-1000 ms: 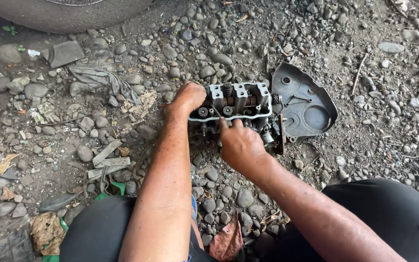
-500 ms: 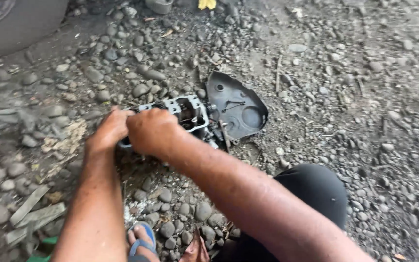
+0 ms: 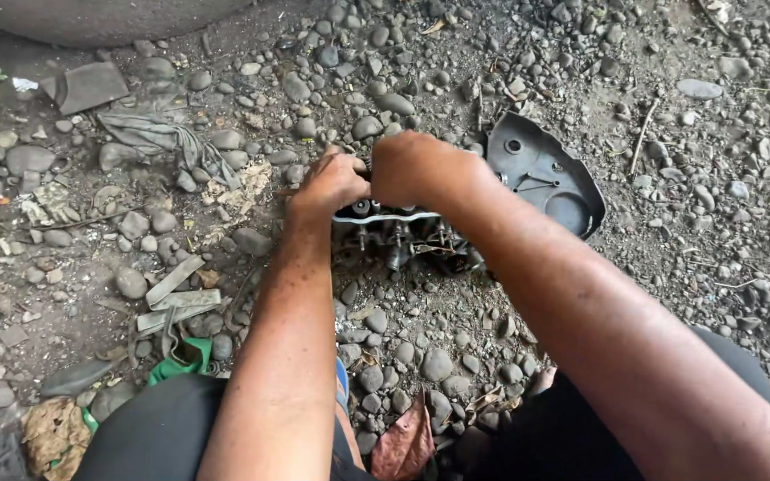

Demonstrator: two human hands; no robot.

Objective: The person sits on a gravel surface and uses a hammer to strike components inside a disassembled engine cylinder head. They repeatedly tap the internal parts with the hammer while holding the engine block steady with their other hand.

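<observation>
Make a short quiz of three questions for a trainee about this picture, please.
1. True or false: both hands touch the metal engine part.
2. Which lies right beside the engine part? A) dark cover plate B) a red bucket C) a hammer
3. What is the ground made of?

Key:
1. True; the left hand and the right hand are both on its upper edge.
2. A
3. Dirt and loose stones.
</observation>
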